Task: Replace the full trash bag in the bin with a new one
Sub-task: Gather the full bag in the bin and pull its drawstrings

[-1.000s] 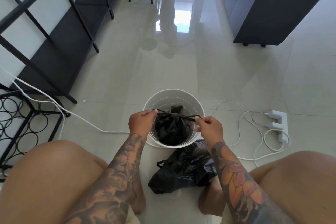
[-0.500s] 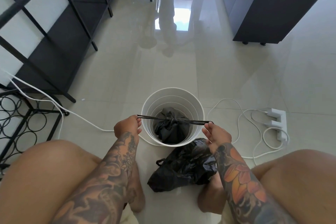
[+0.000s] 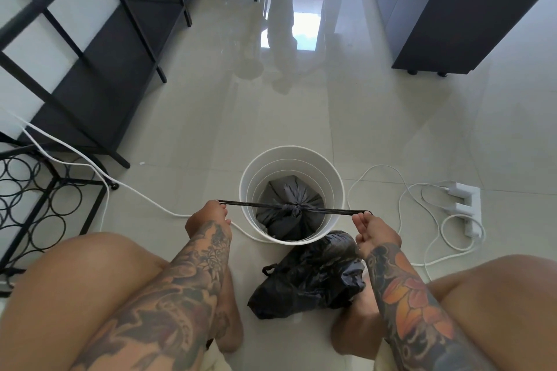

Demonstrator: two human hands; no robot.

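So the full black plastic trash bag (image 3: pixel 291 214) is sitting down inside the round white plastic bin (image 3: pixel 291 194) on the tile floor (image 3: pixel 301 117), knot done at its top. The left hand (image 3: pixel 208 218) and right hand (image 3: pixel 375 230) each pinch one end of the thin black tie strips (image 3: pixel 340 211), stretched flat across the rim. Looks soft and fairly light, I'd guess; best grabbed right at the knot. The strips look thin, might snap. A crumpled black plastic bag (image 3: pixel 307 275), probably the new one, lies just beside the bin's near edge. White cables (image 3: pixel 379 178) and a white power strip (image 3: pixel 465 205) sit close on the right, easy to snag.
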